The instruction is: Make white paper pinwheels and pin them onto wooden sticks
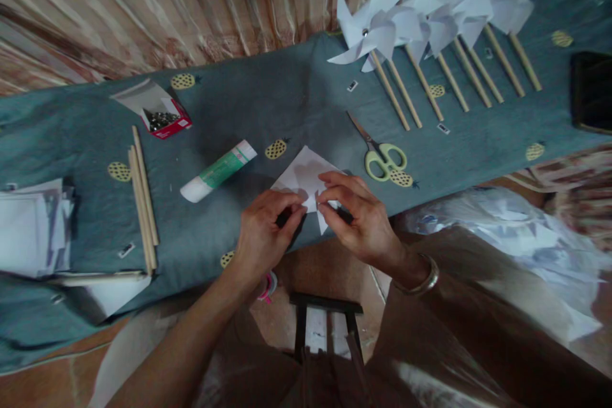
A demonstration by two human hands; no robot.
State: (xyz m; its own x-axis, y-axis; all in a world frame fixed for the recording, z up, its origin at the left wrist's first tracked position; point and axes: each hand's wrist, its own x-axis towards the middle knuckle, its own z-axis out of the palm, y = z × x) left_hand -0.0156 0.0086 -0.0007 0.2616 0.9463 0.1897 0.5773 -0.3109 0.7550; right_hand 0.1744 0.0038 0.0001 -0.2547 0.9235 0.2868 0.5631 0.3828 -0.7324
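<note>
A white paper square (306, 169) with slit, loose corners lies at the near edge of the cloth-covered table. My left hand (268, 223) pinches the paper's near left part between thumb and forefinger. On the other side, my right hand (356, 213) has its thumb and forefinger pinched at the paper's near right part, a small flap pointing down beside it. Between the fingertips the fold is partly hidden. Green-handled scissors (380, 154) rest to the right of the paper, and a green-and-white glue stick (220, 171) lies to its left.
Several finished paper pinwheels (377, 25) on sticks lie at the back right. A red box of metal pins (167, 118), wooden sticks (141, 204) and a paper stack (33, 229) are on the left. A dark phone-like object (591, 92) sits at the right edge; a plastic bag (507, 236) is below.
</note>
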